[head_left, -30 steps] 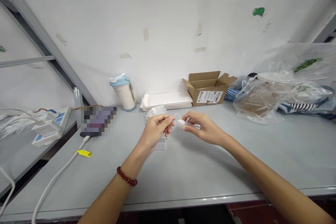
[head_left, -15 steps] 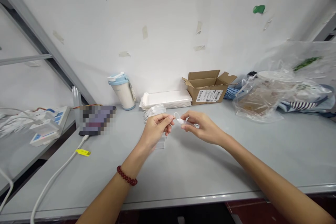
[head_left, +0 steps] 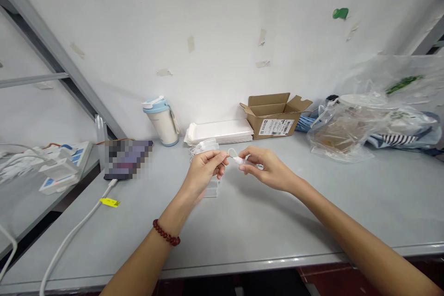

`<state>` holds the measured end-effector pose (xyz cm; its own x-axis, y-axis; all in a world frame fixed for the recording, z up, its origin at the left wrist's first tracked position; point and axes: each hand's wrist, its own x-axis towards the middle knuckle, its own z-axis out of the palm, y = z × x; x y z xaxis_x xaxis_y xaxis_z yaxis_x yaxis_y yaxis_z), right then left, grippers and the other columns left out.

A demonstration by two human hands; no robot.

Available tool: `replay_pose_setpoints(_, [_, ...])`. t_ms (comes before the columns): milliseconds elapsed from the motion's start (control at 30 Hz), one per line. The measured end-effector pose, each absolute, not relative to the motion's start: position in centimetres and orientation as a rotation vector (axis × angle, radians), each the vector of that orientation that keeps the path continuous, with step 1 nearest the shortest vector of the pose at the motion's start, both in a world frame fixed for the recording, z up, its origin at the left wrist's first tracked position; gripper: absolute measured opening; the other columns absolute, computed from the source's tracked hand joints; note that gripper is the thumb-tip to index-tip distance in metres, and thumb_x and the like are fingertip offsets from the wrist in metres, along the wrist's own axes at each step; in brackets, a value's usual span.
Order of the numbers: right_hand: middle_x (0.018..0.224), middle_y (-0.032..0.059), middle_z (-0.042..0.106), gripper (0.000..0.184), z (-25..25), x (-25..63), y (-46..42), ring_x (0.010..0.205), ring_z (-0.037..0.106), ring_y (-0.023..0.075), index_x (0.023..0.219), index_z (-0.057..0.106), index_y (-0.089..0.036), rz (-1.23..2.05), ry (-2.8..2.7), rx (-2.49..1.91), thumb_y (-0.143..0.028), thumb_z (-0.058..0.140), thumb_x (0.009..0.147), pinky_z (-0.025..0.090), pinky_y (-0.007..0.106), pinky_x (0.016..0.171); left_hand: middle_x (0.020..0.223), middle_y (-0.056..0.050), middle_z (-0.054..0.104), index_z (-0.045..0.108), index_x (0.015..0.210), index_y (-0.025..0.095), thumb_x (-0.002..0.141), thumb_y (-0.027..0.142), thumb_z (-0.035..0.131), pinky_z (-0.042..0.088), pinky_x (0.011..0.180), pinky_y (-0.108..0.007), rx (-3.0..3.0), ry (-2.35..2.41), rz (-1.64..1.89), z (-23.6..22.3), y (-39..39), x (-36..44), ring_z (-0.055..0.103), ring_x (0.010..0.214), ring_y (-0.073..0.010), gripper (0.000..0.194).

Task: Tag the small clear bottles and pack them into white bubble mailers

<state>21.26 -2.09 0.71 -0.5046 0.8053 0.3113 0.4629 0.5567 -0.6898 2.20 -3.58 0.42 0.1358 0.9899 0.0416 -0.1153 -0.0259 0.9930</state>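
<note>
My right hand (head_left: 267, 167) is closed around a small white tube (head_left: 238, 160), which points left and slightly up. From the tube's end a thin white cord (head_left: 232, 150) arches over toward my left hand (head_left: 205, 170). The thumb and forefinger of that hand are pinched together at the cord's end, just left of the tube's tip. Exactly what lies between those fingertips is too small to make out. Beneath and behind the left hand, clear plastic pieces (head_left: 211, 190) with white strings lie on the grey table (head_left: 249, 231), partly hidden.
Along the wall stand a cream tumbler (head_left: 161, 125) with a blue lid, a stack of white envelopes (head_left: 222, 132) and an open cardboard box (head_left: 274, 122). Clear plastic bags (head_left: 340, 136) lie at the right. A blurred dark device (head_left: 128, 162) with a white cable (head_left: 81, 222) is at the left.
Very little differs. The fingertips of my left hand sit a touch further left from the tube's tip; my right hand holds its place.
</note>
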Motion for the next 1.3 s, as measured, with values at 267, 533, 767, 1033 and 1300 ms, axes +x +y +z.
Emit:
replay_pose_setpoints(267, [0.070, -0.0001, 0.058, 0.018, 0.7, 21.2, -2.1, 0.061, 0.053, 0.0114, 0.092, 0.056, -0.016, 0.718, -2.176, -1.035, -0.032, 0.054, 0.084, 0.041, 0.027, 0.061, 0.066, 0.000, 0.056, 0.065, 0.071, 0.013, 0.078, 0.034, 0.063, 0.037, 0.048, -0.020, 1.213, 1.011, 1.171, 0.5, -3.8, 2.3, 0.047, 0.052, -0.0062, 0.022])
replay_pose_setpoints(533, [0.067, -0.0007, 0.057, 0.018, 0.7, 21.3, -2.2, 0.057, 0.050, 0.0104, 0.091, 0.056, -0.016, 0.706, -2.171, -1.035, -0.033, 0.053, 0.084, 0.039, 0.026, 0.059, 0.061, 0.000, 0.056, 0.064, 0.069, 0.013, 0.077, 0.034, 0.062, 0.039, 0.047, -0.020, 1.328, 1.081, 1.214, 0.3, -3.8, 2.6, 0.047, 0.050, -0.0071, 0.023])
replay_pose_setpoints(767, [0.077, 0.0025, 0.060, 0.016, 0.0, 21.0, -2.2, 0.060, 0.052, 0.0111, 0.089, 0.056, -0.017, 0.608, -2.195, -1.005, -0.032, 0.051, 0.086, 0.040, 0.026, 0.058, 0.056, 0.002, 0.056, 0.062, 0.068, 0.014, 0.078, 0.033, 0.060, 0.038, 0.045, -0.020, 1.465, 1.192, 1.228, 0.2, -4.1, 3.1, 0.046, 0.046, -0.0064, 0.022])
replay_pose_setpoints(1033, [0.076, 0.0039, 0.061, 0.009, -1.0, 20.6, -2.2, 0.064, 0.055, 0.0137, 0.087, 0.055, -0.018, 0.352, -2.165, -0.919, -0.026, 0.051, 0.087, 0.041, 0.026, 0.058, 0.053, 0.003, 0.055, 0.060, 0.067, 0.014, 0.078, 0.033, 0.059, 0.038, 0.044, -0.019, 1.476, 1.211, 1.198, 0.2, -4.2, 3.2, 0.045, 0.044, -0.0064, 0.022])
replay_pose_setpoints(1300, [0.086, 0.0063, 0.060, 0.011, -1.2, 20.4, -2.1, 0.070, 0.055, 0.0150, 0.093, 0.052, -0.019, 0.292, -2.234, -0.879, -0.029, 0.052, 0.088, 0.044, 0.027, 0.062, 0.054, 0.001, 0.055, 0.063, 0.060, 0.015, 0.073, 0.030, 0.060, 0.037, 0.046, -0.021, 1.582, 1.201, 1.126, 0.8, -3.5, 1.4, 0.045, 0.045, -0.0074, 0.020])
